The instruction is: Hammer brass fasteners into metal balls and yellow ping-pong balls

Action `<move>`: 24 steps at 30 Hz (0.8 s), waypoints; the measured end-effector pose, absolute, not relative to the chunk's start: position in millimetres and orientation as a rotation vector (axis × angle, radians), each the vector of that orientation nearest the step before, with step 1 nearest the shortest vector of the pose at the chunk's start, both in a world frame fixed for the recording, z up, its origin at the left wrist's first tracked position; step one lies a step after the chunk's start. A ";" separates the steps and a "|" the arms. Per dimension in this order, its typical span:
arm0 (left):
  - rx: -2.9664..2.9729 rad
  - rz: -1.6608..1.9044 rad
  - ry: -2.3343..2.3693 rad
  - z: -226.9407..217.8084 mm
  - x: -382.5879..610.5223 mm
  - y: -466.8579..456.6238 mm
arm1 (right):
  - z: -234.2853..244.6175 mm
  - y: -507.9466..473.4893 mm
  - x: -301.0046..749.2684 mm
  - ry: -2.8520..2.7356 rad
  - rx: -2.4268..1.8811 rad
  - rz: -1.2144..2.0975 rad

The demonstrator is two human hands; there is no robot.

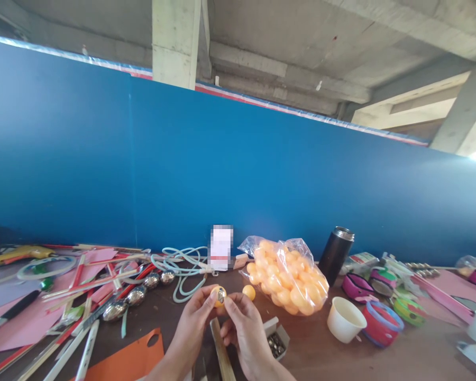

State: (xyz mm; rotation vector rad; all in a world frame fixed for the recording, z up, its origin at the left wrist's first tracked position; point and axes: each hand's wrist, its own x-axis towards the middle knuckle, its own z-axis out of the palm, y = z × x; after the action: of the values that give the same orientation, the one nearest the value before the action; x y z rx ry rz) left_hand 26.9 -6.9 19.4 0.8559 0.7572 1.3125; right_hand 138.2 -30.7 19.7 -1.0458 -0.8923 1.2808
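Note:
My left hand (pixel 194 320) is closed around an orange ping-pong ball (pixel 218 302) and holds it above the table. Shiny silver metal pieces, resembling thumbtack heads, cover part of its facing side. My right hand (pixel 244 328) meets the ball from the other side, thumb and forefinger pinched at the metal patch; whatever lies between those fingertips is too small to make out. Just behind, a plain orange ball (pixel 248 292) rests on the table. Beside my right wrist stands a small open box (pixel 281 333) of silver metal pieces. Under my hands lies a wooden strip (pixel 222 352).
A clear bag of orange balls (pixel 287 275) sits behind, near a black bottle (pixel 336 256) and a white cup (pixel 346 320). Silver-covered balls (pixel 136 296), sticks and an orange sheet (pixel 122 360) lie left. A blue partition (pixel 238 174) borders the table.

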 end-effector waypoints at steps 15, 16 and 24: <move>0.760 1.321 0.751 4.5 20.9 1.9 | 115.3 -23.4 146.4 -1.468 -1.073 0.872; 0.760 1.315 0.749 3.8 20.5 2.1 | 124.8 -22.8 147.5 -1.534 -1.100 0.861; 0.698 1.319 0.752 1.5 20.2 4.1 | 135.6 -62.3 182.9 -1.980 -1.550 0.715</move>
State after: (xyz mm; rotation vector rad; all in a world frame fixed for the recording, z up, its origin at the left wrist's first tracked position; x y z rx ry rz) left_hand 20.2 4.1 1.5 0.6976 0.7524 1.3186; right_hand 182.9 -62.3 135.6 -1.5497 -1.9802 0.7154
